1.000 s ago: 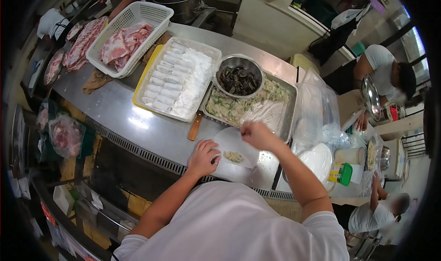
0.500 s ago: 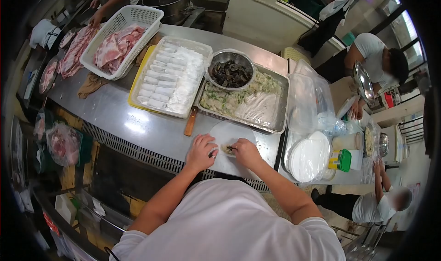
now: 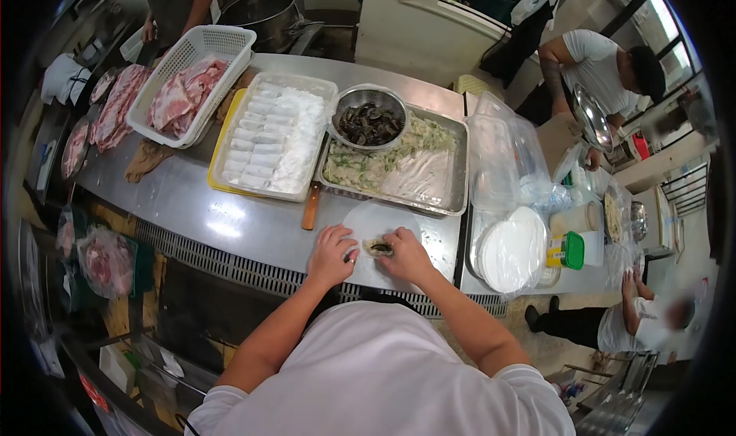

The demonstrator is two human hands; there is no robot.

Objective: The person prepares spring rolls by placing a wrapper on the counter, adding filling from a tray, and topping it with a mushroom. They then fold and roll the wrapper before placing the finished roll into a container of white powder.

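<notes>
A round white wrapper sheet (image 3: 371, 214) lies on the steel counter in front of me. On its near part sits a small mound of pale filling with a dark strip (image 3: 377, 246) on top. My right hand (image 3: 404, 258) has its fingers closed against the right side of that mound. My left hand (image 3: 332, 256) rests at the wrapper's left, fingers curled, with a small dark thing by the thumb that I cannot make out. Beyond them stand a metal tray of green-flecked filling (image 3: 349, 165), a perforated bowl (image 3: 369, 91) of dark slices and a wooden-handled knife (image 3: 310, 207).
A plastic tray of white rolls (image 3: 264, 133) stands left of the filling, and a white basket of raw meat (image 3: 244, 40) farther left. At right are stacked wrappers under plastic (image 3: 510, 248) and a green-lidded tub (image 3: 571, 250). Co-workers (image 3: 598, 75) work at the right and far left.
My right fingers, pinching a dark strip over the filling before, are now at the mound's right side; the strip lies on it. My view shifted slightly. At far left, the co-worker's hand left the meat.
</notes>
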